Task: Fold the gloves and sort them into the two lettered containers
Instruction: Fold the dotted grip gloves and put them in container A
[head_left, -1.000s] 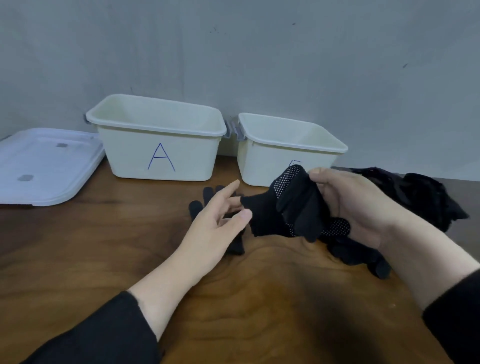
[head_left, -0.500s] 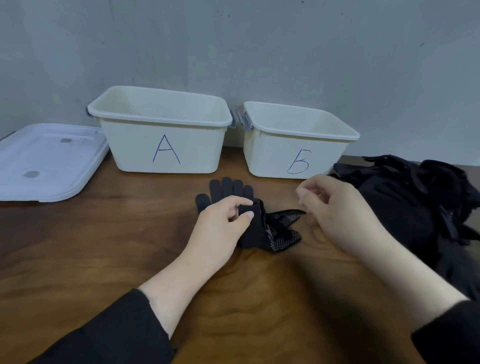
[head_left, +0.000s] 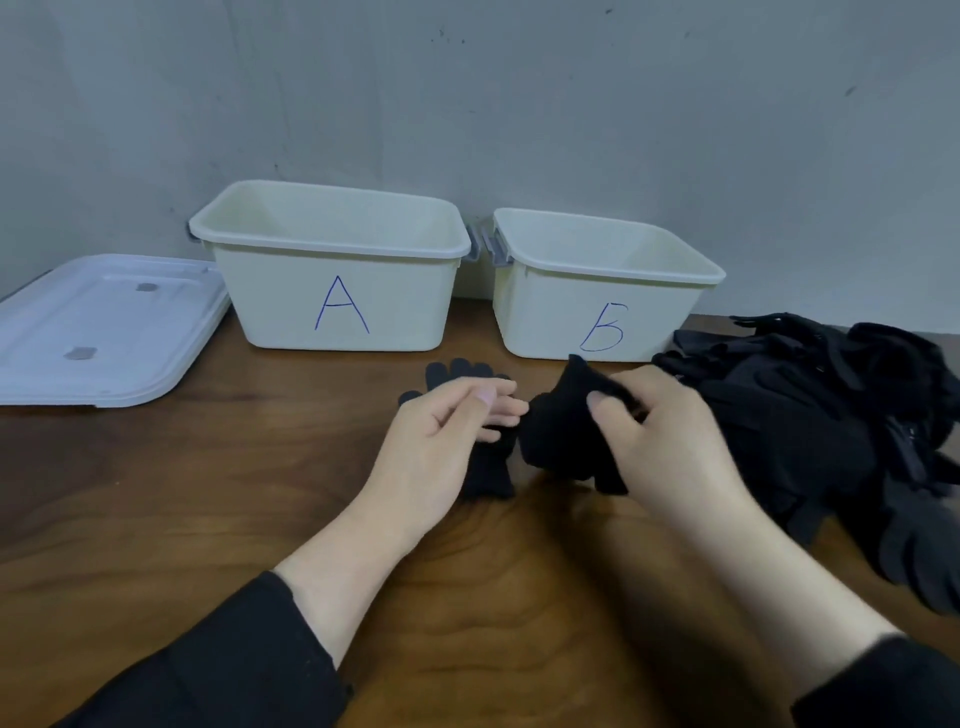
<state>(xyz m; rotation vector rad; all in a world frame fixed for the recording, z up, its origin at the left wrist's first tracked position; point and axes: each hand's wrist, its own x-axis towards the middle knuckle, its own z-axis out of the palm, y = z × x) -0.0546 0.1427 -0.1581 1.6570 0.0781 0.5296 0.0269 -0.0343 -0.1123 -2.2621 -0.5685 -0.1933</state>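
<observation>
The step in hand is, as I judge it, the folding of a pair of black gloves in front of the two containers; the sorting has not yet begun, because both containers look to hold nothing as far as their insides show.

The right hand (head_left: 670, 441) pinches a bunched black glove (head_left: 561, 436) between thumb and fingers and holds it a little above the table (head_left: 208, 493). The left hand (head_left: 441, 441) is just beside it on the left, with relaxed, slightly bent fingers that hold nothing; it hovers over a second glove (head_left: 485, 475) that lies flat on the table, its fingertips pointing far. The two hands are near each other, almost touching.

Container A (head_left: 332, 306) stands at the far left, container B (head_left: 597, 317) at the far right, close together. A pile of unfolded gloves (head_left: 831, 415) lies at the right, just beside the right hand. A white lid (head_left: 104, 332) lies at the far left.

The next move probably calls for laying the held glove on the flat one and aligning them. The cloth is soft and may slip or unfold.
</observation>
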